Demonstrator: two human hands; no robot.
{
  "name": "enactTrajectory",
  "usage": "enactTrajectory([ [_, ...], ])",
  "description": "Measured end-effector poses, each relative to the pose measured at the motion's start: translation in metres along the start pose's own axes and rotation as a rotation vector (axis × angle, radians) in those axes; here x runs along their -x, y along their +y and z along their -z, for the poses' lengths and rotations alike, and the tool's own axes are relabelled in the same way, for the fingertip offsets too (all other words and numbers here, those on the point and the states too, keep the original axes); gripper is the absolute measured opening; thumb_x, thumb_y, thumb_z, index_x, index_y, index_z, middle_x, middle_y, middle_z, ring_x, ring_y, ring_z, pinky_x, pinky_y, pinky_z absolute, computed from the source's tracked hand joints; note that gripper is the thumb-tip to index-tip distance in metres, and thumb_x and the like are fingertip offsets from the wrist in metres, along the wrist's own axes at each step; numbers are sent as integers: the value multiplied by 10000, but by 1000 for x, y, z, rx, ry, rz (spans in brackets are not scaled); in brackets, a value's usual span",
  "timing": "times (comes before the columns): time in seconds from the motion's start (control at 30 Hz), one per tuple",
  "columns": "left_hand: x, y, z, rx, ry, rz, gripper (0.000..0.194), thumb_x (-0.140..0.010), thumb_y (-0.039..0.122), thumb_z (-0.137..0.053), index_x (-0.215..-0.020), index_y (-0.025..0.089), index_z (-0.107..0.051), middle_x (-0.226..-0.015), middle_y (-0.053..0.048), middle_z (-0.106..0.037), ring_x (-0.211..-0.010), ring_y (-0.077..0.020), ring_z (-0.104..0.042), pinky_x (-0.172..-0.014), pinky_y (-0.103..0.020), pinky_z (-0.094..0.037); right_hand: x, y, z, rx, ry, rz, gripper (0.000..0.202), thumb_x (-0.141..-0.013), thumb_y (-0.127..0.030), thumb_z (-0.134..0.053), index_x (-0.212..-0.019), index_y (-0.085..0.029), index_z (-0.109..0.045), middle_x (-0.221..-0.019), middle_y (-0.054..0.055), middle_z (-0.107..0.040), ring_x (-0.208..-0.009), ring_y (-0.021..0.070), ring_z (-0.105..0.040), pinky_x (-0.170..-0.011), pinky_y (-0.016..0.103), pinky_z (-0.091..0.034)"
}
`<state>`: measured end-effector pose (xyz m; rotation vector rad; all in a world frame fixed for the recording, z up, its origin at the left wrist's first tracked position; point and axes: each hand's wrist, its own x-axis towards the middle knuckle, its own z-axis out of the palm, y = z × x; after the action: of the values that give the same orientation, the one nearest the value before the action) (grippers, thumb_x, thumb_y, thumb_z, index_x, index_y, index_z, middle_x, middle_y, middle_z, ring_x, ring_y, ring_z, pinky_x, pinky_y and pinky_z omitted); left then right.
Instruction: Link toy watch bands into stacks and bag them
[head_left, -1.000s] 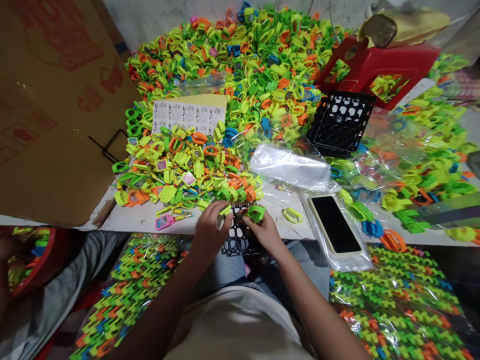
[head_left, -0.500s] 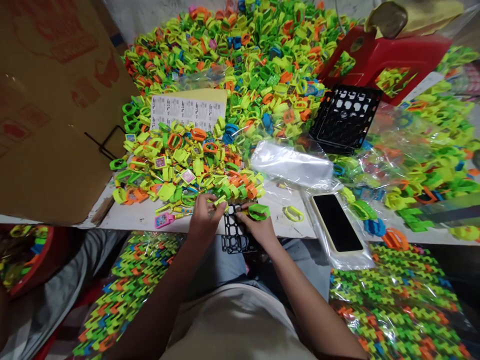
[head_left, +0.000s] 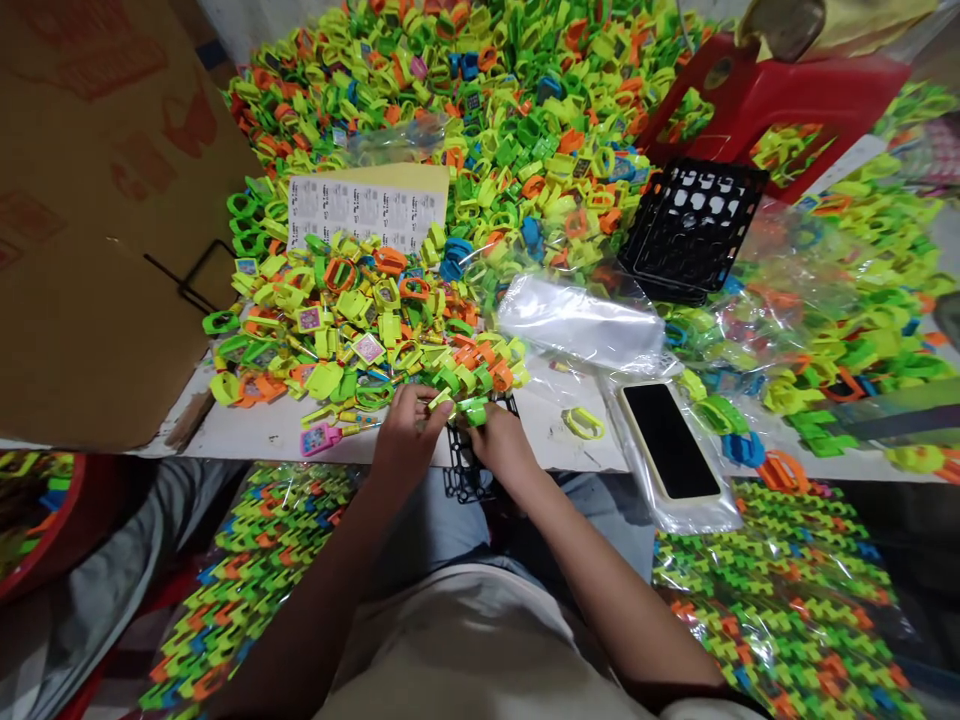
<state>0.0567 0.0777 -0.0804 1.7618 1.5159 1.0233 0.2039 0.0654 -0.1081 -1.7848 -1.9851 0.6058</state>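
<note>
A black openwork plastic frame (head_left: pixel 466 470) lies at the table's front edge, partly over my lap, its upper part hidden by my hands. My left hand (head_left: pixel 409 428) is closed on a yellow-green piece (head_left: pixel 442 400) at the frame's upper left. At its upper right, my right hand (head_left: pixel 501 440) has its fingers round a green plastic piece (head_left: pixel 473 409). Both pieces are close together above the frame. Just beyond them sits a cluster of orange and green pieces (head_left: pixel 480 362). A pink piece (head_left: pixel 321 438) lies left of my left hand.
A large heap of colourful pieces (head_left: pixel 510 130) covers the back. A phone (head_left: pixel 670 440) rests on plastic at the right, below clear bags (head_left: pixel 581 322) and stacked black frames (head_left: pixel 694 225). A cardboard box (head_left: pixel 97 250) stands left, a red stool (head_left: pixel 832 90) back right.
My right hand has moved slightly up and left, bringing its green piece beside the one in my left hand. The whole view has shifted a little.
</note>
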Motion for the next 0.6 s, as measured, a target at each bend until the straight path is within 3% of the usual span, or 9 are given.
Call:
enactTrajectory([
  [0.2,6,-6,-7,-36,15,-125,241,-854,396,-519,-966,182,-513,-975,-62,-535,-892,-178,-583,-825,-348,-512,-5,-8,4,61,-85,-40,249,-853,-142,-490,-1057,-119,-630,-1052,146,-675,-939,227,-640,-770,267,-456],
  [0.33,7,-9,-18,-212,194,-331,541,-774,434,-627,-1196,143,-454,-1204,-160,-458,-1164,-281,-469,-995,-479,-403,-9,-10,8,60,-174,7,241,-842,-155,-494,-1027,-130,-645,-1058,135,-677,-926,226,-638,-761,267,-450],
  [0.4,3,-7,-21,-263,192,-405,659,-737,419,-674,-1280,144,-423,-1309,-182,-415,-1242,-306,-419,-1034,-484,-363,-12,-10,10,35,-193,43,240,-824,-135,-498,-1005,-135,-655,-1026,122,-692,-921,221,-636,-766,264,-447],
  [0.5,-6,-4,-21,-233,155,-410,560,-777,344,-647,-1279,173,-468,-1317,-146,-454,-1233,-269,-456,-1034,-421,-381,-17,-6,10,11,-172,81,252,-781,-75,-499,-961,-115,-670,-960,132,-707,-878,220,-640,-745,261,-440],
  [0.6,-12,-2,-22,-203,191,-358,495,-764,333,-665,-1216,178,-533,-1227,-118,-512,-1166,-249,-508,-1011,-396,-404,-19,1,6,-18,-149,93,214,-773,-76,-512,-902,-103,-680,-895,145,-710,-824,226,-642,-709,266,-438],
])
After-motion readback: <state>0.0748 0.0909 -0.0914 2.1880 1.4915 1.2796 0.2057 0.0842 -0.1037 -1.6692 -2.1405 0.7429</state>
